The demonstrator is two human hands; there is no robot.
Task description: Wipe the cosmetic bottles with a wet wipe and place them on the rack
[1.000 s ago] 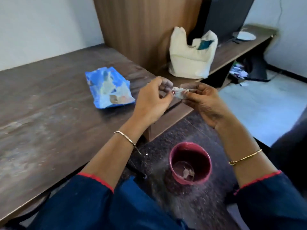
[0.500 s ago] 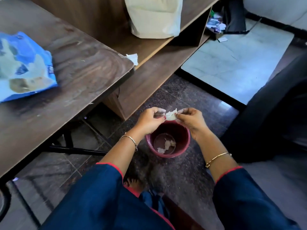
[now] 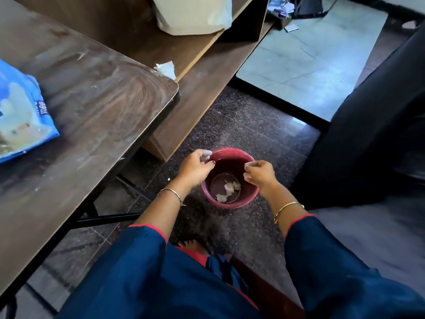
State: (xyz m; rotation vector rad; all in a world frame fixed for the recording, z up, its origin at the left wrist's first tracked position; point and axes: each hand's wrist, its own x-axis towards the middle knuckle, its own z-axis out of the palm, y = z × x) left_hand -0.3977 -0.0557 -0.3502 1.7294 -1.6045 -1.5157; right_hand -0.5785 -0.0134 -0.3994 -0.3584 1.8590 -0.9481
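Red plastic formed the bin (image 3: 208, 196), which stood on the dark speckled floor (image 3: 264, 139) just off the table's (image 3: 103, 107) long edge, not far from its rounded corner. White scraps (image 3: 227, 188) lay on the bin's bottom.

Both hands hung over the rim, apart from each other. The left hand (image 3: 195, 169) was above the rim's left side with its fingers (image 3: 205, 154) curled in toward the thumb. Their tips looked pale grey, and I could not tell whether they pinched anything. The right hand (image 3: 261, 172) was above the rim's right side, also curled, thumb against the fingertips. Whether a small bit was held there I could not tell either.

Each wrist wore a thin bangle (image 3: 288, 207), and dark blue sleeves (image 3: 142, 261) with red trim covered the arms.

On the table, toward its left edge, lay a blue pack (image 3: 20, 116), partly cut off by the frame. A white shred (image 3: 166, 69) sat just past the table's far corner. Whether it lay on the table or on the wooden shelf (image 3: 207, 72) behind it was unclear. A cream bag (image 3: 190, 17) stood on that shelf.
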